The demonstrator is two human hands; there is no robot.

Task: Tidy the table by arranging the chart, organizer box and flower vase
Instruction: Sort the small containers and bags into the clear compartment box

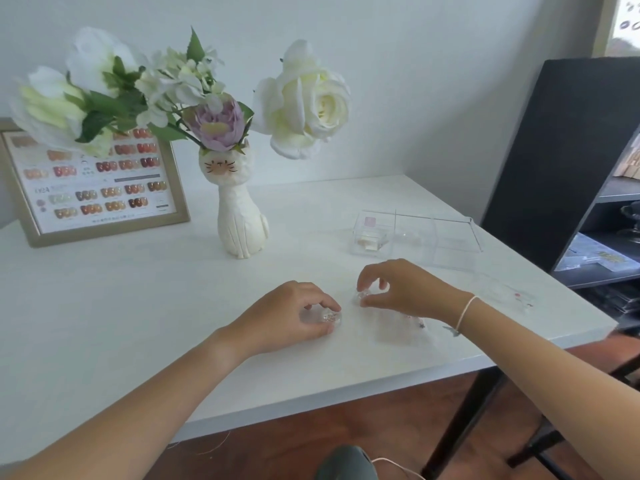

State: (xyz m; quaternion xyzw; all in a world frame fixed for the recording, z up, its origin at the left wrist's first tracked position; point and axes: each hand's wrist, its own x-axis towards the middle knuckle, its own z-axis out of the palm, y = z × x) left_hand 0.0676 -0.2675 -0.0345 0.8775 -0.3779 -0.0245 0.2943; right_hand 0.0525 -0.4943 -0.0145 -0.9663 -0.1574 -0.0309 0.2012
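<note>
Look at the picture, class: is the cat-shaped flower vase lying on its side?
No, the cat-shaped flower vase stands upright on the white table, beside the framed chart.

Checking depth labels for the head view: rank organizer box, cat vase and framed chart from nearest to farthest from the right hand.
From the right hand, which pinches a small clear piece:
1. Organizer box: clear, just behind the hand, toward the table's right edge.
2. Cat vase: upright with flowers, to the left and further back.
3. Framed chart: far left, leaning at the wall behind the flowers.
</note>
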